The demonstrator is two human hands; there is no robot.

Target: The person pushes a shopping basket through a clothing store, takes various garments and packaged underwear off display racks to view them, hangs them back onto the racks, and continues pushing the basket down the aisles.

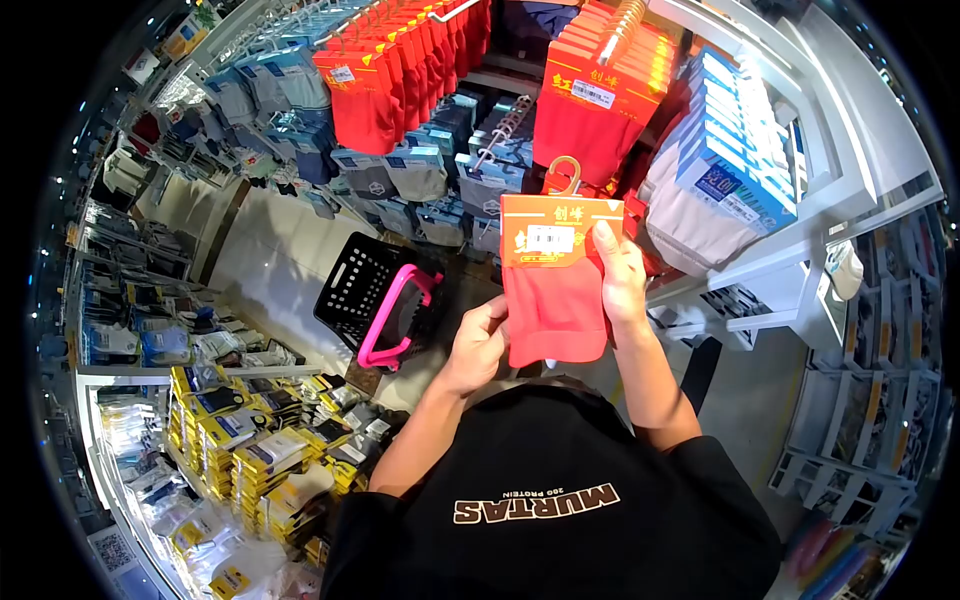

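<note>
A packaged pair of red socks (556,310) is held up in front of my chest, its orange-red header card (515,215) carrying a white barcode sticker and a small hanger hook on top. My right hand (625,275) grips the right side, with the thumb flat on the card and the fingers behind. At the lower left edge of the socks, my left hand (475,345) is closed, its fingertips against the fabric and partly hidden. Behind the pair, similar red packs (600,95) hang on a metal hook.
On the floor to the left stands a black shopping basket (345,290) with a pink handle (375,340). Grey and white sock packs (715,170) hang at the right. More red packs (365,100) hang at upper left. Yellow-labelled packs (245,440) fill a low shelf at lower left.
</note>
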